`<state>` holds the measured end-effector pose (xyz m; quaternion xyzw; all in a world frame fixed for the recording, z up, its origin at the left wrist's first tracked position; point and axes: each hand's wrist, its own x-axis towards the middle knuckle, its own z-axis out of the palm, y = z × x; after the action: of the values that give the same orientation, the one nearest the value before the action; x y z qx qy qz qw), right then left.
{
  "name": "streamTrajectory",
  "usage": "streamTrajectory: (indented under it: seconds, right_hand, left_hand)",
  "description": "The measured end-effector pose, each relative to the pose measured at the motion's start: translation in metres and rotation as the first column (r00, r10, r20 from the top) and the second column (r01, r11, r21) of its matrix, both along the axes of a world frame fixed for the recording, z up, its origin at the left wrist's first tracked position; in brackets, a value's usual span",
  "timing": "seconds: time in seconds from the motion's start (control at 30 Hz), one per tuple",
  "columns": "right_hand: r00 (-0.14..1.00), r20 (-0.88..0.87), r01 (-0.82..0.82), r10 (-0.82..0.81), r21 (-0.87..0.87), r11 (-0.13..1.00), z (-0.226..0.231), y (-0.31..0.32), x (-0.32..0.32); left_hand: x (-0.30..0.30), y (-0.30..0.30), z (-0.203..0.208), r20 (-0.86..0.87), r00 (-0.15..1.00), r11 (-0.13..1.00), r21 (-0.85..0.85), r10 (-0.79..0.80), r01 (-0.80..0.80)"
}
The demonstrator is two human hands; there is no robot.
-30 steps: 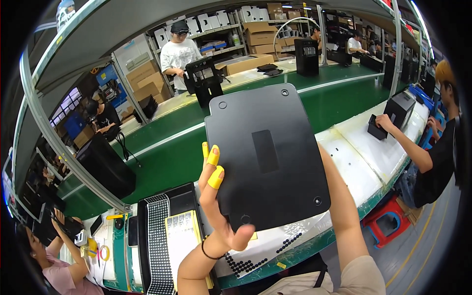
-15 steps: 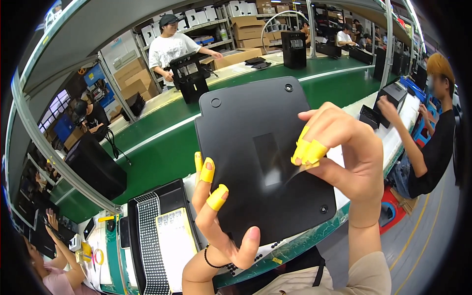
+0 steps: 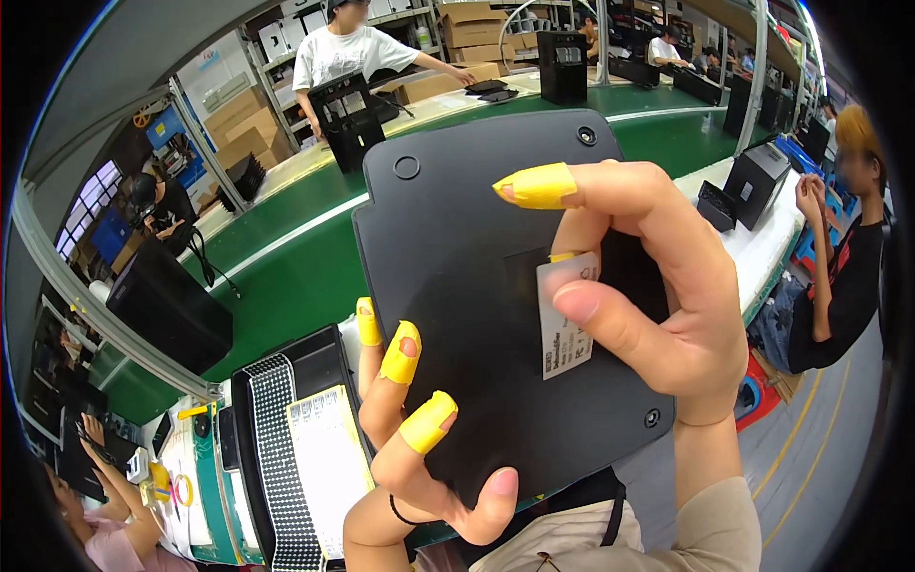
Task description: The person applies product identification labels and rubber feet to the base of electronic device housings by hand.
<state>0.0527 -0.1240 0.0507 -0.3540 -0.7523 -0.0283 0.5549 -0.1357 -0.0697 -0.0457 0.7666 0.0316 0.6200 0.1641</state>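
Left hand grasps black panel by edge; panel sits behind right hand. Right hand pinches label, partly covering shallow recess to its left; contact unclear. Likely step: label placing; next move calls for squaring label to recess.

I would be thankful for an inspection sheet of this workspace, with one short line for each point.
Surface: green-and-white workbench, partly hidden behind the panel.
Job's things: black panel, held up; printed label before it, full contact unclear.
Clutter: black tray at left, with dotted sheet and printed sheet.
Left hand: supports the panel at its lower left.
Right hand: pinches the label.
Cables: black cable beside a black case.
Surroundings: co-worker in white across the green conveyor; cardboard boxes.
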Motion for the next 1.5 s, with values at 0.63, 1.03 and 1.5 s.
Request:
streamTrajectory:
  seconds: [0.63, 1.03, 1.5]
  right_hand:
    - [1.000, 0.004, -0.003, 0.002, 0.073, 0.997, -0.012, 0.011, 0.005]
    - [0.997, -0.004, 0.075, -0.075, 0.071, 0.995, -0.011, 0.007, 0.002]
    - [0.874, 0.249, 0.332, -0.417, 0.321, 0.887, 0.024, 0.033, 0.023]
  left_hand:
    - [-0.008, -0.006, 0.001, -0.087, 0.993, 0.995, -0.055, 0.076, -0.081]
    - [-0.002, -0.008, 0.002, -0.096, 0.992, 0.995, -0.046, 0.079, -0.084]
    - [-0.005, -0.014, -0.002, -0.070, 0.992, 0.993, -0.038, 0.107, -0.110]
